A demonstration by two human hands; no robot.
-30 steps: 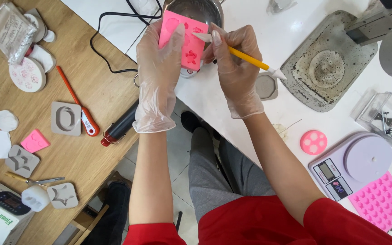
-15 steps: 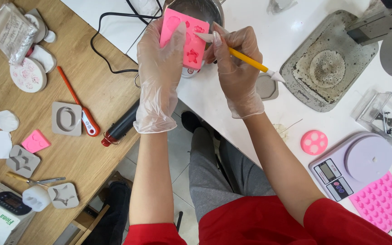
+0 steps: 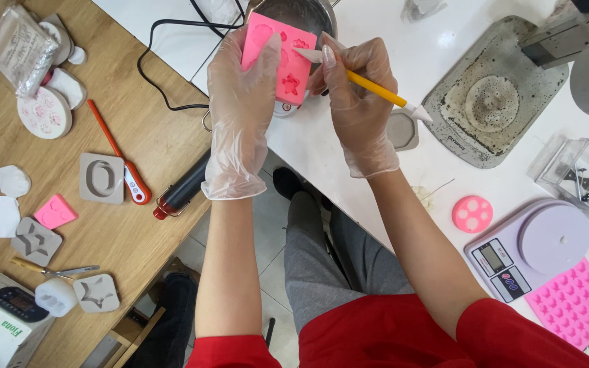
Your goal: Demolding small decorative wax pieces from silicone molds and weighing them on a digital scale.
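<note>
On the far left of the wooden table [image 3: 138, 136] lie a crinkled plastic bag [image 3: 20, 49] and a round white disc [image 3: 43, 113] with pale pink marks. Nearer you on that side sit grey moulds [image 3: 101, 178] with shaped hollows, a small pink heart-shaped piece [image 3: 54, 212], and at the near-left corner a white machine with a dark panel [image 3: 5, 315]. A red-handled probe thermometer [image 3: 121, 165] lies slanted just right of the moulds, and a black tool with a red tip [image 3: 182, 191] rests at the table's right edge.

Your left hand [image 3: 240, 102], in a clear glove, is curled around the left side of the pink silicone mould [image 3: 282, 56], fingers wrapped over its face, holding it up above the metal pot [image 3: 308, 13] at the far edge of the white table [image 3: 376, 61]. Your right hand [image 3: 356, 102], also gloved, is closed in a pen grip on a yellow-handled tool [image 3: 373, 88], whose white tip touches the mould's right side.

Right of that hand stands a stained grey slab [image 3: 492, 102], then a clear plastic box [image 3: 577, 178]. Nearer you lie a small round pink mould [image 3: 472, 214], a lilac kitchen scale [image 3: 530, 249], and a pink tray of small cavities [image 3: 576, 304].
</note>
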